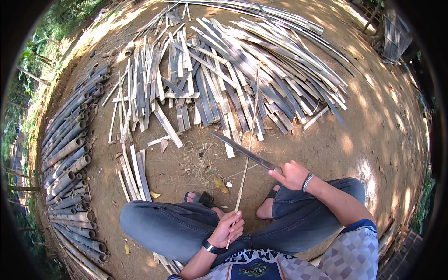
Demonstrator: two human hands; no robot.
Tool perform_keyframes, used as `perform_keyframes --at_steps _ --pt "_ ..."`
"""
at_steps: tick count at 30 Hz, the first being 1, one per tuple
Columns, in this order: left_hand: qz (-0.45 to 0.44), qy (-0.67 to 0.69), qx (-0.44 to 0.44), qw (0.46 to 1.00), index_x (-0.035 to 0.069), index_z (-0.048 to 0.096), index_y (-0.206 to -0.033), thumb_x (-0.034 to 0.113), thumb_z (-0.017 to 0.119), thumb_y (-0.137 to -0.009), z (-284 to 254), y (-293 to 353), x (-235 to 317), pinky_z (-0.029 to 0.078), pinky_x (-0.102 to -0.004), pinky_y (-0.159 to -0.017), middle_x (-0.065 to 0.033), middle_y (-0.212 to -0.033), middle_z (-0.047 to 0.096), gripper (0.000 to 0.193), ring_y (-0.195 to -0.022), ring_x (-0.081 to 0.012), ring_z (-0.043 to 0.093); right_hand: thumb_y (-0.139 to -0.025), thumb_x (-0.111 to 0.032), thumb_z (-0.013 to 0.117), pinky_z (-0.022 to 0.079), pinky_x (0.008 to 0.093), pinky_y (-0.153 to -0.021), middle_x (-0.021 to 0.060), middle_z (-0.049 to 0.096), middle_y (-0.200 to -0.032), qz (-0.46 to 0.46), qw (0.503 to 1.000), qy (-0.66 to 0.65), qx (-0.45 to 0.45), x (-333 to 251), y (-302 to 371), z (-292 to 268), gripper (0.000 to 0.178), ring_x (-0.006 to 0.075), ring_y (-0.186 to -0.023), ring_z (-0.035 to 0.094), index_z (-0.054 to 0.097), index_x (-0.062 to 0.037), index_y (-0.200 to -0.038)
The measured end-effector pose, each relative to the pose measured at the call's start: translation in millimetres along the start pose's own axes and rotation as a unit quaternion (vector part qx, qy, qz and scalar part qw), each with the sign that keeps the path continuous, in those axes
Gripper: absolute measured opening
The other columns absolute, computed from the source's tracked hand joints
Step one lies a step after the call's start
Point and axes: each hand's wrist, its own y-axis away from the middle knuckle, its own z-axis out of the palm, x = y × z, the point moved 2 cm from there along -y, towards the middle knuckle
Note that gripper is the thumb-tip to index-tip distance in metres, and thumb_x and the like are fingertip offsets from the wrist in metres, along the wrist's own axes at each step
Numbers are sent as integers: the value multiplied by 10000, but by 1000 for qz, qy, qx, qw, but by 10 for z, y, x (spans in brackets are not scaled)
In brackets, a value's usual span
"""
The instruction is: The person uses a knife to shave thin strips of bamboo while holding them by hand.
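Observation:
My left hand [227, 229] is closed round the lower end of a long, thin bamboo strip [248, 161], which points away from me over the ground toward the far pile. In my right hand [293, 175] is a long knife [242, 150], gripped by its handle. Its dark blade points to the far left and crosses the strip, above or against it; I cannot tell whether they touch. The knife handle is mostly hidden by my fingers. Between my feet and the pile, thin curled shavings [198, 164] lie on the soil.
A wide heap of split bamboo slats [219, 70] spreads ahead. Whole bamboo poles [65, 158] are stacked along the left. A few slats [135, 175] lie by my left knee [140, 217]. Bare brown ground [373, 140] stretches to the right, and a dark sheet [395, 39] stands at the far right.

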Motion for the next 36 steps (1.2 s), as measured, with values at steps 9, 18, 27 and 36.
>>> perform_keyframes --at_steps 9,18,27,36 --pt "-23 87 -47 995 99 388 -789 248 385 -1019 -16 4 16 279 -204 -331 42 -488 345 274 -332 -75 335 -884 -547 487 523 466 -647 270 596 -617 -25 1000 6 -12 19 37 196 619 430 -657 629 662 36 -775" --pt "57 -367 148 917 54 451 -856 255 549 -959 -43 -122 -76 387 -207 -369 27 -567 445 246 -396 -56 438 -888 -554 470 529 483 -663 245 628 -663 -47 986 152 -48 -59 193 115 608 417 -680 641 666 5 -754" --pt "89 -361 122 920 -5 482 -989 174 608 -907 -45 -151 -32 424 -220 -388 18 -614 487 233 -438 -60 489 -885 -534 506 520 479 -595 228 594 -583 -27 997 60 -46 -193 817 430 570 400 -601 625 628 -12 -694" --pt "103 -466 162 864 -53 426 -1100 124 552 -909 -98 -124 -29 429 -265 -390 -38 -636 526 290 -441 -124 541 -880 -623 445 521 428 -530 189 602 -555 -70 984 145 -77 -253 704 503 657 353 -542 632 674 -26 -734"
